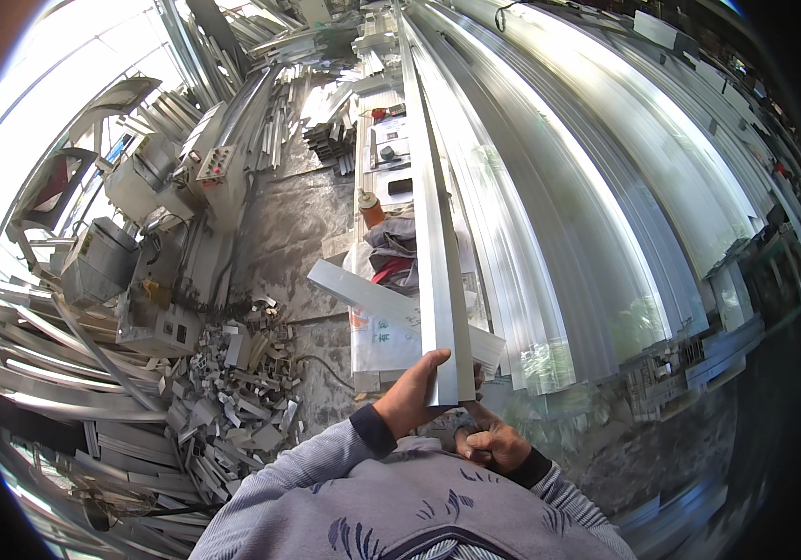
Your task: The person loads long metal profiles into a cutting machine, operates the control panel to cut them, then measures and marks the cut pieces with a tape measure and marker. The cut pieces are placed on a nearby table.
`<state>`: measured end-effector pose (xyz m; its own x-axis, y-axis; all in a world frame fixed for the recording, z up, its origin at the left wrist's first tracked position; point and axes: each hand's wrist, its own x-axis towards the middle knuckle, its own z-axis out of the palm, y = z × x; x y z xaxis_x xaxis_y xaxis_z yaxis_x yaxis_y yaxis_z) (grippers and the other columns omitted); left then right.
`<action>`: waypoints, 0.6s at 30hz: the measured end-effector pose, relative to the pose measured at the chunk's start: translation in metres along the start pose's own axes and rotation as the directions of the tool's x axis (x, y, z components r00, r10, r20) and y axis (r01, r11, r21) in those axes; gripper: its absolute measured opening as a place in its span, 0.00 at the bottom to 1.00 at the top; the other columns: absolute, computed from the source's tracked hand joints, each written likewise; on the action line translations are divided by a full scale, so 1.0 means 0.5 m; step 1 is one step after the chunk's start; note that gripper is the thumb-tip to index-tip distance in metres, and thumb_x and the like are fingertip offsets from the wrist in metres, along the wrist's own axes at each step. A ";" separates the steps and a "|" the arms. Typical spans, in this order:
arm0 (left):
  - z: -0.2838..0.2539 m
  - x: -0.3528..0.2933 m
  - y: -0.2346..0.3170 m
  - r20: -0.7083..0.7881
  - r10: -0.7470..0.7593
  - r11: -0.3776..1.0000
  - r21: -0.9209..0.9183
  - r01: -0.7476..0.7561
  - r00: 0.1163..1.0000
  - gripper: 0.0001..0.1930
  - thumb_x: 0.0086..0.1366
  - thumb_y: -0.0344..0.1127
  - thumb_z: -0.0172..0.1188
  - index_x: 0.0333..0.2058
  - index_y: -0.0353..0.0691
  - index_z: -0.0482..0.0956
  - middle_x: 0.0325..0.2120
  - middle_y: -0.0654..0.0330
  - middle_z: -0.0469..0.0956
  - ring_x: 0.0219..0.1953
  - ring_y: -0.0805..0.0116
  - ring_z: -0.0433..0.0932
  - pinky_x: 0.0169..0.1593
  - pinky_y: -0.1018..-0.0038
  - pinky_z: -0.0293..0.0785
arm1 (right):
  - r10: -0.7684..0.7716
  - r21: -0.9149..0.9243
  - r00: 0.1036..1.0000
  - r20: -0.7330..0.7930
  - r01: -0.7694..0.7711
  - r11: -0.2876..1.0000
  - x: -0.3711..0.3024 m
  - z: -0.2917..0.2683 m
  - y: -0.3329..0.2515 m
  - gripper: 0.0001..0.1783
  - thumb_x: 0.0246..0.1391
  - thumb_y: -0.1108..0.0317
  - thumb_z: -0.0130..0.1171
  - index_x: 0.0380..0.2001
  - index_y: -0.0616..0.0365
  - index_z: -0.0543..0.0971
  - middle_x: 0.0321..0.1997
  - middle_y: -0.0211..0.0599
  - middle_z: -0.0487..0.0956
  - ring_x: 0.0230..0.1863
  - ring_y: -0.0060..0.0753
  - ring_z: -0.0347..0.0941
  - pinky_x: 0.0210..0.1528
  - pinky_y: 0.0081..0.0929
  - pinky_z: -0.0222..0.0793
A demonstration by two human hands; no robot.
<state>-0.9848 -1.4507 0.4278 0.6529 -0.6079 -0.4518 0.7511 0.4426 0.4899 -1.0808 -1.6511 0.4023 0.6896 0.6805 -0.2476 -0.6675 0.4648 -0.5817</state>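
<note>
A long silvery metal profile (436, 299) runs away from me down the middle of the view, its near end close to my body. My left hand (410, 399) is closed around that near end, the thumb lying on its upper face. Just below and right of the end is my right hand (496, 441), its fingers curled in; anything inside them is too small or hidden to make out. Under the long profile a shorter flat metal bar (363, 291) lies crosswise over a white plastic sheet (377, 347). A crumpled grey cloth (393, 245) with some red sits beside the profile.
Long stacked metal profiles (569, 187) fill the right side. An orange bottle (372, 211) and a dark flat object (400, 186) stand along the bench. Metal offcuts (242, 392) cover the floor at left, near machines with a button panel (217, 164).
</note>
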 end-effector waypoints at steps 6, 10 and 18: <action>-0.048 -0.069 0.036 0.077 0.030 0.998 -0.050 -0.027 0.997 0.28 0.71 0.44 0.54 0.63 0.33 0.63 0.50 0.51 0.79 0.55 0.59 0.79 0.61 0.63 0.75 | 0.018 -0.138 0.993 -0.118 -0.035 0.990 0.007 -0.030 -0.021 0.35 0.55 0.69 0.60 0.67 0.66 0.68 0.34 0.40 0.80 0.25 0.21 0.69 0.30 0.20 0.68; -0.111 -0.091 0.057 -0.202 0.057 0.986 0.167 -0.023 0.978 0.26 0.65 0.33 0.63 0.60 0.38 0.67 0.51 0.52 0.79 0.55 0.61 0.79 0.59 0.65 0.77 | -0.272 -0.341 0.947 -0.171 0.202 0.918 0.106 -0.026 -0.070 0.52 0.51 0.58 0.66 0.73 0.69 0.55 0.54 0.51 0.77 0.50 0.37 0.77 0.54 0.32 0.74; -0.157 -0.196 0.124 -0.292 0.076 0.989 0.146 -0.034 0.953 0.27 0.68 0.42 0.61 0.60 0.30 0.70 0.51 0.49 0.80 0.50 0.57 0.83 0.54 0.67 0.81 | -0.341 -0.219 0.925 -0.167 0.303 0.928 0.580 0.060 -0.141 0.41 0.53 0.58 0.66 0.66 0.61 0.62 0.52 0.44 0.75 0.49 0.41 0.77 0.49 0.34 0.79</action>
<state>-0.9946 -1.3119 0.4440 0.7081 -0.3532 -0.6115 0.7061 0.3625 0.6083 -0.8421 -1.4695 0.3946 0.9127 0.3761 -0.1599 -0.3489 0.5133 -0.7841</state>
